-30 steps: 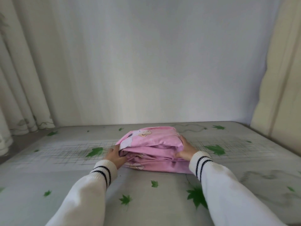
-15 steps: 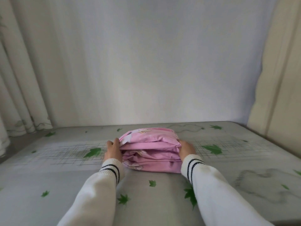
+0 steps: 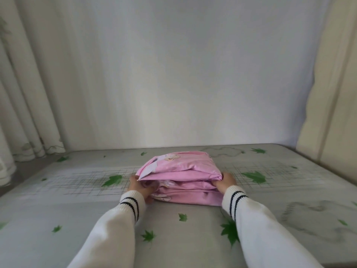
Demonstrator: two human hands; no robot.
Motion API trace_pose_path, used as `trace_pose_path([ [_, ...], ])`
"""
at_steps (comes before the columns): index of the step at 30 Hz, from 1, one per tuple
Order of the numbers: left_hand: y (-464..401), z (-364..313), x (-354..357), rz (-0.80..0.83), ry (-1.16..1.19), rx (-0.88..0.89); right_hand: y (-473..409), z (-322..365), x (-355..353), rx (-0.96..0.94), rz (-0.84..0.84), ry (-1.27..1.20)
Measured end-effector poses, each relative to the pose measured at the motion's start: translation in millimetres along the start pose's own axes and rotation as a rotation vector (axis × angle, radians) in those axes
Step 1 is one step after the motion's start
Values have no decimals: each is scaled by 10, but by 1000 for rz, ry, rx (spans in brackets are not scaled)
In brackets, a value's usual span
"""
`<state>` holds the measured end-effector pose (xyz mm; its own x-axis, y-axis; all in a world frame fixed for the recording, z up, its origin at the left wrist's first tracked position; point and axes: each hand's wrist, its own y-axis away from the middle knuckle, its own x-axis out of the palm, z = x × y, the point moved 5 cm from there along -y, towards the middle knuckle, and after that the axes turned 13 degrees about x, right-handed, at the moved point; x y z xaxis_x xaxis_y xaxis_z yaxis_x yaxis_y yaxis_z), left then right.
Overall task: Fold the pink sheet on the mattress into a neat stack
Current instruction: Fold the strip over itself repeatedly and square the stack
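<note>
The pink sheet (image 3: 181,176) lies folded into a thick bundle of several layers on the grey mattress (image 3: 77,200), with a cartoon print on top. My left hand (image 3: 142,187) grips its left end, fingers tucked between the layers. My right hand (image 3: 225,180) holds the right end, fingers curled round the upper folds. Both arms wear white sleeves with two black cuff stripes.
The mattress carries green leaf prints and grid lines and reaches a pale wall (image 3: 173,74) at the back. Curtains (image 3: 23,113) hang at the left. A cream panel (image 3: 332,93) stands at the right.
The bundle has shifted slightly right and its upper layers have lifted at the left end. My left hand has slid lower into the folds; my right hand now curls round the right end.
</note>
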<state>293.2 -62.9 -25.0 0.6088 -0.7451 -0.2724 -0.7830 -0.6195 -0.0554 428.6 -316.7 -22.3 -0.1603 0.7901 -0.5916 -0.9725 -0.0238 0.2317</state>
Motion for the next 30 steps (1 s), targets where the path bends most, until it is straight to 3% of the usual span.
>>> trace_pose_path([
  [11, -99, 96, 37, 11, -227, 107, 134, 18, -125, -82, 146, -154],
  [16, -137, 115, 27, 44, -392, 131, 155, -57, -101, -86, 174, -17],
  [22, -113, 70, 5, 78, -382, 125, 180, -96, -86, -125, 105, 184],
  [30, -164, 135, -21, 112, -433, 185, 225, -97, -118, -172, 100, 214],
])
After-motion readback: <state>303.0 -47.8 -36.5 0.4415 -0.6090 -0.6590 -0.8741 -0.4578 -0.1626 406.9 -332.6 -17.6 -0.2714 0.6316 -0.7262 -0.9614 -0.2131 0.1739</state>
